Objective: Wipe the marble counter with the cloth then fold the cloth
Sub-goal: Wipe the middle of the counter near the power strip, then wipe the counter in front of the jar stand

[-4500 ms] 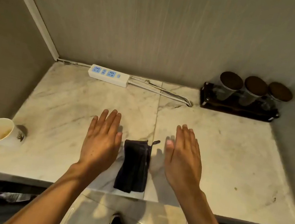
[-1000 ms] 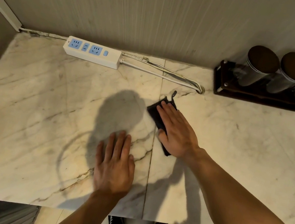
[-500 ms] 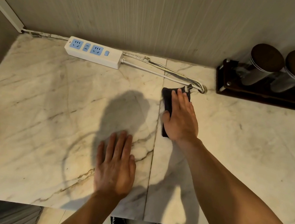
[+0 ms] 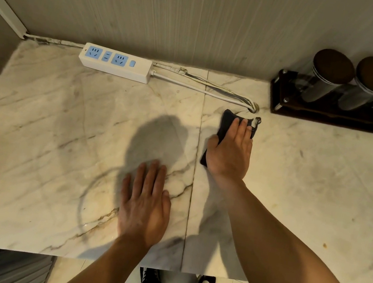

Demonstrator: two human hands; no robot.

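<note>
Our right hand presses flat, fingers spread, on the dark cloth beneath it; our left hand lies open on the marble counter.

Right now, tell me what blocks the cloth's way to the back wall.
The white cable bundle lies directly behind the dark folded cloth, which the right hand presses flat. Further right stands the dark wooden jar rack.

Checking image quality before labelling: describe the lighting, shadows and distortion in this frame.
Head view: warm overhead light; a soft head-shaped shadow falls on the marble counter beyond the left hand; the right hand covers most of the dark cloth; wide-angle bending curves the counter edges; focus is sharp.
</note>
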